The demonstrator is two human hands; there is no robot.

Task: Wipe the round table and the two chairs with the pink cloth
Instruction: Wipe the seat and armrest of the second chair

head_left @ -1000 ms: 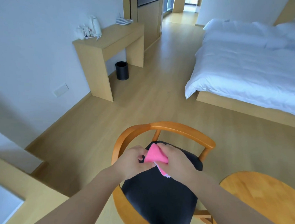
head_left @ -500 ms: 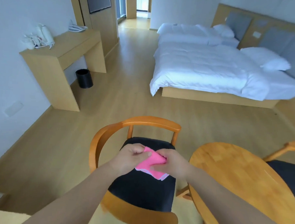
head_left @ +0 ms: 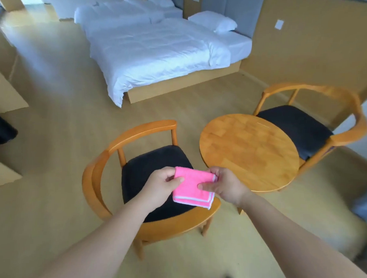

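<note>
Pink and folded into a square, the pink cloth point(head_left: 192, 186) has a pale border along its lower edges and several layers show at the lower right corner. The left hand point(head_left: 160, 187) pinches its left edge and the right hand point(head_left: 224, 185) pinches its right edge, so the cloth hangs in the air above the dark seat of the near chair point(head_left: 156, 171). Just beside this chair, to the right, stands the round table point(head_left: 249, 151), its wooden top bare. Behind the table is the far chair point(head_left: 305, 125), with the same curved wooden back. On the floor at the left edge sits a black bin point(head_left: 1, 129). Farther away a bed point(head_left: 157, 47) with white sheets and pillows stands against the wall.
</note>
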